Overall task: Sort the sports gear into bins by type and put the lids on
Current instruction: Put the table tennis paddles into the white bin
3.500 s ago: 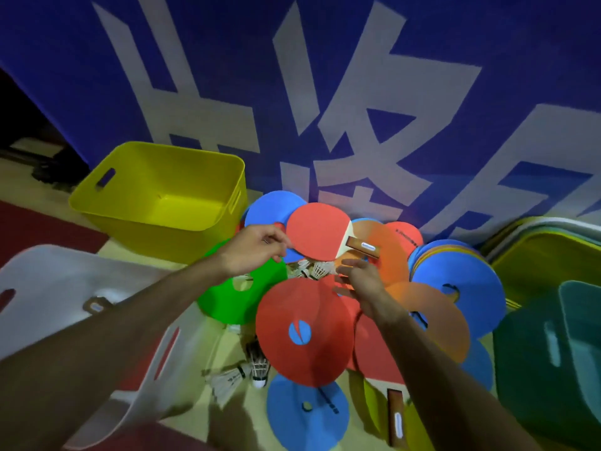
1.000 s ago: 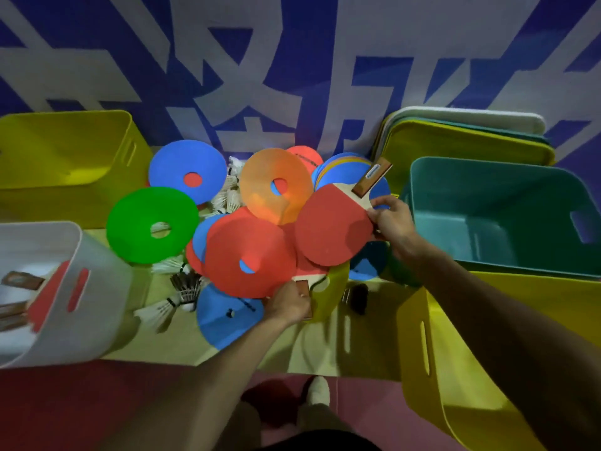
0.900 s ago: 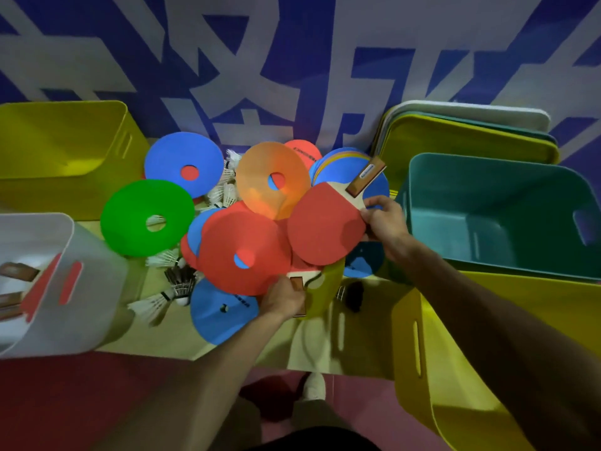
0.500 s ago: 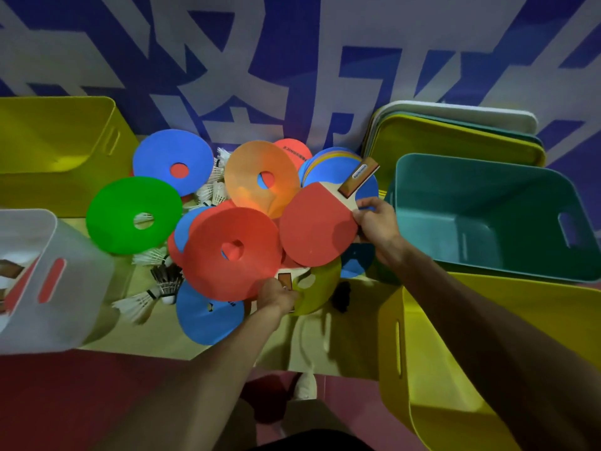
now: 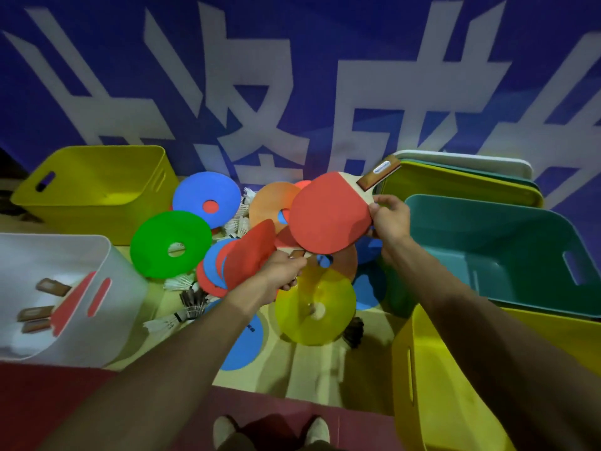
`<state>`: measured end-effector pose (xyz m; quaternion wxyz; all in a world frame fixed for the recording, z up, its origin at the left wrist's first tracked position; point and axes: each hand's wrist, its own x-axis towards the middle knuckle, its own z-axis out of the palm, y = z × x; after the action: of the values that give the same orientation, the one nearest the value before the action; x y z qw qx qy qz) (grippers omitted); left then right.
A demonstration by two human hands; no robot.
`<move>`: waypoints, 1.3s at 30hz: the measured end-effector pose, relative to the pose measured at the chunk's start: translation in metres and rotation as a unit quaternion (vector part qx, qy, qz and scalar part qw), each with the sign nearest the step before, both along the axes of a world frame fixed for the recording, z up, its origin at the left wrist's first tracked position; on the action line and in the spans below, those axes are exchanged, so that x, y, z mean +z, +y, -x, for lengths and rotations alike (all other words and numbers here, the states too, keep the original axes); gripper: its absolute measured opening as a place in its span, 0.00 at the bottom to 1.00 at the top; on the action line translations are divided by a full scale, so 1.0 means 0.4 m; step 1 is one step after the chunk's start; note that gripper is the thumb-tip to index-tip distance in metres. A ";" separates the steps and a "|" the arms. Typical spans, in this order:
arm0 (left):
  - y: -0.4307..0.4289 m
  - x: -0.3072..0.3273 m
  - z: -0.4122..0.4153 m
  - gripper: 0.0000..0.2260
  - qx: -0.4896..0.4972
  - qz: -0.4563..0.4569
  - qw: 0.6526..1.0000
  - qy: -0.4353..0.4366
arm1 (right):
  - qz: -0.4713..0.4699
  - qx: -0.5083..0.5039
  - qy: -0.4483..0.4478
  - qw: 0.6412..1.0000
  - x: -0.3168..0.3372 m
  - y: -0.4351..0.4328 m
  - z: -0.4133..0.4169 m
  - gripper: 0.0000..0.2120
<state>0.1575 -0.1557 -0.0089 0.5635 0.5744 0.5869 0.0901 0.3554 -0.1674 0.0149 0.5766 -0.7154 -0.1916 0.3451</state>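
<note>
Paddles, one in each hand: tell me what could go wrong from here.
1. The right hand pinches its red paddle at the blade edge, not the handle; it may swivel or slip.
2. The left hand grips a second paddle whose blade sits amid the discs; pulling may scatter them over the shuttlecocks.
3. The white bin holding paddles sits left; the teal bin is nearer the right hand, inviting a mis-sort.

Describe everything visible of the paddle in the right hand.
The table tennis paddle has a round red rubber face, a pale wooden neck and a brown handle with a small white label. It is held up, face toward the camera, handle pointing up-right. The right hand pinches its blade edge near the neck.
</note>
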 end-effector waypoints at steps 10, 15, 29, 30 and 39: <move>0.122 0.195 0.097 0.12 -0.032 -0.159 0.987 -0.008 | -0.073 -0.061 0.109 0.989 0.096 0.080 0.035 0.10; 0.194 0.239 0.224 0.09 0.001 -0.216 0.971 0.101 | -0.093 -0.065 0.136 0.984 0.115 0.116 0.148 0.13; 0.308 0.235 0.900 0.11 0.054 -0.289 0.944 0.147 | -0.041 0.025 0.018 0.999 0.134 0.257 0.673 0.14; 0.305 0.227 0.947 0.10 0.063 -0.288 0.944 0.147 | -0.036 0.036 0.008 0.999 0.132 0.264 0.707 0.15; 0.251 0.145 1.332 0.12 0.116 -0.230 0.957 0.136 | 0.003 0.167 -0.097 0.981 0.105 0.349 1.025 0.13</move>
<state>-0.3754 -0.0553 0.0492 0.3167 0.6234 0.6838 0.2083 -0.0548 -0.0280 0.0568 0.4871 -0.7050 -0.3630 0.3660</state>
